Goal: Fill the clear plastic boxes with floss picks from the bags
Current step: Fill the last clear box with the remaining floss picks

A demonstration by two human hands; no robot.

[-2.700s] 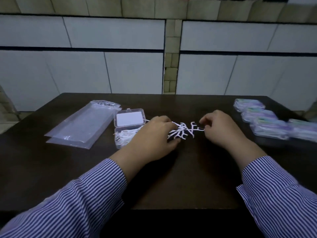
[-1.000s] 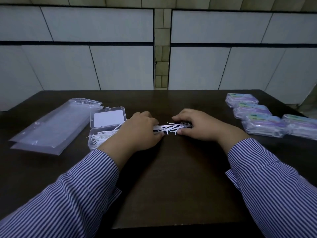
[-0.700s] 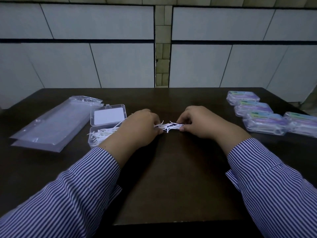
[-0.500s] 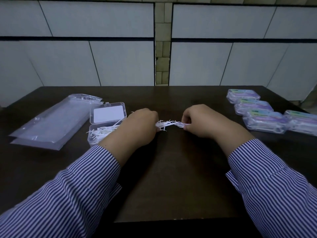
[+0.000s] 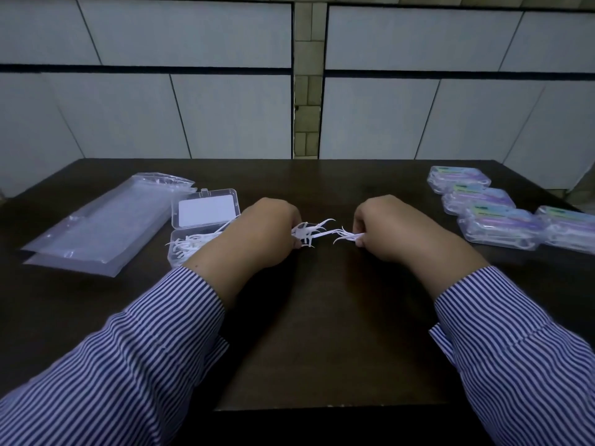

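Floss picks (image 5: 310, 231) seemingly in both fists

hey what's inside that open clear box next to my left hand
Loose white floss picks lie in the open box, some poking over its rim. The left hand covers the box's near right corner, so how full it is stays unseen.

Your left hand (image 5: 257, 233) hides the near right corner of the open box (image 5: 193, 243); your fingertips are curled from view; the rightmost filled box (image 5: 570, 226) runs off the frame edge; pick counts are too small to tell
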